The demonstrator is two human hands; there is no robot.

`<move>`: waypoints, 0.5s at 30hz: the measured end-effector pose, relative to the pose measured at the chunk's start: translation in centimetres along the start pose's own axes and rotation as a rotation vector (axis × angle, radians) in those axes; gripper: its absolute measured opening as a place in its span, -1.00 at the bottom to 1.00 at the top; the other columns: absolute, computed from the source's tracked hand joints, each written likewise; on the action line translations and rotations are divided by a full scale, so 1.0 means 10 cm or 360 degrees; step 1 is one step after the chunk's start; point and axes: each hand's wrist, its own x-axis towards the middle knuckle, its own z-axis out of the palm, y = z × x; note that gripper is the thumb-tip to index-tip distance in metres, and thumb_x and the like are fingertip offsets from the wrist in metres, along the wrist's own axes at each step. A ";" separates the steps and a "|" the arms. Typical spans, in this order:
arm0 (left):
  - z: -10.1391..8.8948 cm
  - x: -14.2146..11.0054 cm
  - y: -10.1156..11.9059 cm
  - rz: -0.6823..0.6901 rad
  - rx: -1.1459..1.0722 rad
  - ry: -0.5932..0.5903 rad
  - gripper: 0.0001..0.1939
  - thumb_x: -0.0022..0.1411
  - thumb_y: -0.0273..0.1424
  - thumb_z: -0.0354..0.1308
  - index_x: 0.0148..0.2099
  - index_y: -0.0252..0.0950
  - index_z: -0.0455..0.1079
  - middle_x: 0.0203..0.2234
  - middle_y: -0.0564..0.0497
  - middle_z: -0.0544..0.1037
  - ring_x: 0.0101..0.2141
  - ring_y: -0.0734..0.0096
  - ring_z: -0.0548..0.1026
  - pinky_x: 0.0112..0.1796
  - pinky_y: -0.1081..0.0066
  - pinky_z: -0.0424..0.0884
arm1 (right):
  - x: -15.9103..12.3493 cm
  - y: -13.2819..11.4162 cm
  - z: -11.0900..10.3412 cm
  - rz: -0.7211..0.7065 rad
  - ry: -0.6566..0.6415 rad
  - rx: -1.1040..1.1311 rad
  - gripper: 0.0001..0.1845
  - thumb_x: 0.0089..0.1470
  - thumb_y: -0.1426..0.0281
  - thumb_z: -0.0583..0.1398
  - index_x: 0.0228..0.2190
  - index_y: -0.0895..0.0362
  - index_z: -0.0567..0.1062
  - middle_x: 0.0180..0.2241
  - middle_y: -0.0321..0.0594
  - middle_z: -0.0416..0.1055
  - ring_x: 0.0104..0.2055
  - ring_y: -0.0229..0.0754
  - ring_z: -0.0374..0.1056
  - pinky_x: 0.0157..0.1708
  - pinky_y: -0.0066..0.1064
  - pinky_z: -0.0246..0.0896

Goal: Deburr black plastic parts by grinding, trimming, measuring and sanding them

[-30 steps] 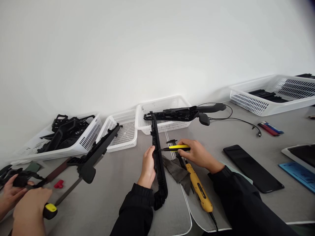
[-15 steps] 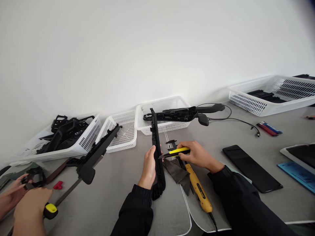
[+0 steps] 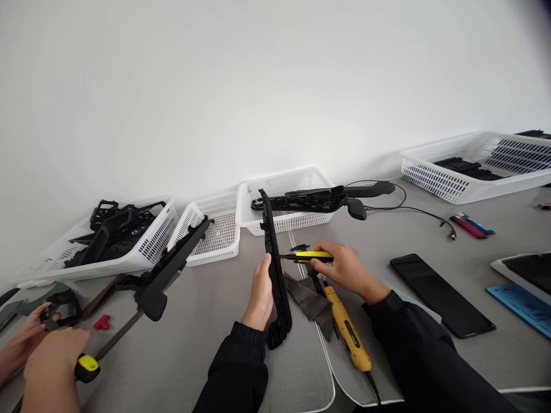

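Observation:
A long black plastic trim piece with a ribbed inner side stands nearly upright in my left hand, whose fingers are closed round its middle. My right hand grips a yellow and black utility knife. Its blade points left and reaches the right edge of the trim piece; whether it touches cannot be made out. Beneath my right hand lie a dark grey cloth, a black caliper and a yellow corded power tool.
White baskets with black plastic parts line the wall. A black phone and lighters lie to the right. At left, a co-worker's hands hold a black part and a yellow-and-black-handled tool, near a red piece.
The knife has moved slightly up along the trim piece and its blade now lies more level. The trim piece has tilted a little, its top shifting left.

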 end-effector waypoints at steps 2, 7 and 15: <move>0.01 0.00 0.01 -0.0024 0.0053 0.0009 -0.34 0.03 0.23 0.47 -0.21 -0.30 0.64 -0.35 -0.11 0.66 -0.30 0.22 0.59 -0.35 0.35 0.35 | 0.00 0.00 0.00 -0.0022 -0.0069 -0.0006 -0.87 0.11 0.33 0.23 -0.31 0.07 0.58 -0.39 -0.29 0.58 -0.38 -0.15 0.37 -0.33 -0.35 0.12; 0.01 -0.02 0.04 -0.0034 0.0051 0.0000 -0.31 -0.01 0.27 0.46 -0.25 -0.30 0.59 -0.39 -0.07 0.64 -0.40 0.32 0.53 -0.42 0.39 0.29 | 0.02 0.01 0.00 0.0028 -0.0037 -0.0007 -0.82 0.15 0.28 0.21 -0.27 0.07 0.59 -0.38 -0.28 0.59 -0.39 -0.14 0.37 -0.33 -0.34 0.12; 0.02 -0.01 0.02 -0.0088 -0.0018 0.0080 -0.35 0.09 0.19 0.41 -0.12 -0.32 0.66 -0.37 -0.06 0.65 -0.38 0.31 0.56 -0.40 0.40 0.36 | 0.01 -0.03 -0.02 -0.0048 -0.0125 0.0046 -0.87 0.07 0.33 0.22 -0.33 0.06 0.57 -0.41 -0.29 0.56 -0.40 -0.15 0.34 -0.34 -0.35 0.13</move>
